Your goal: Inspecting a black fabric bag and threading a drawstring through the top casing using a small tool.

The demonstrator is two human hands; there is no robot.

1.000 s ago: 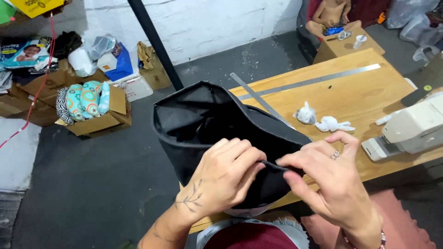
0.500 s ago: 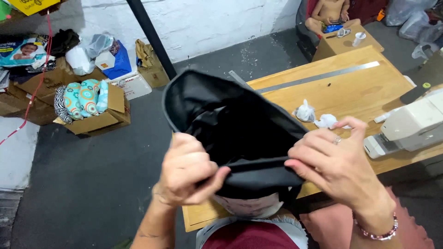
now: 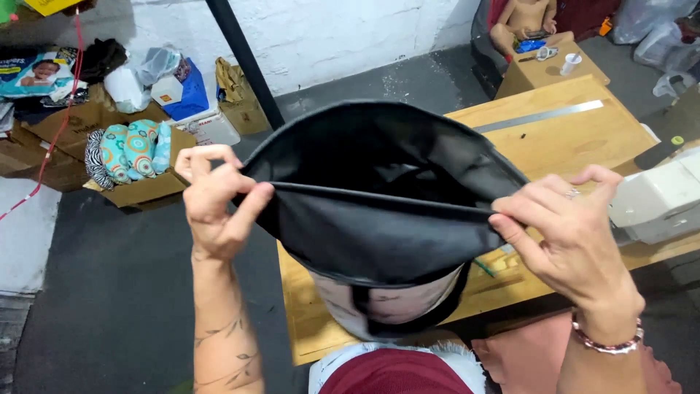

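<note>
- Holding up a black fabric bag [image 3: 379,219] between both hands, above the near edge of a wooden table [image 3: 583,138] and close to the camera.
- Left hand [image 3: 216,201]: thumb and fingers pressed together on the bag's left corner, pinching the folded rim; bare forearm below it marked with a leafy line drawing.
- Right hand [image 3: 572,233]: thumb and forefinger pinching the right end of the same rim, remaining fingers loosely curled; ring on one finger, beaded bracelet [image 3: 607,339] at the wrist.
- Stretched taut between the two pinches, the front rim as a straight line; back rim arching above it, mouth gaping open, dark lining visible inside.
- Hanging below the bag, a pale rounded panel edged with black trim.
- On the table: a long metal ruler [image 3: 539,117] at the far side, a white sewing machine [image 3: 660,201] at the right edge, just beside the right hand.
- On the floor at left: an open cardboard box [image 3: 146,186] with patterned cloth rolls [image 3: 127,149].
</note>
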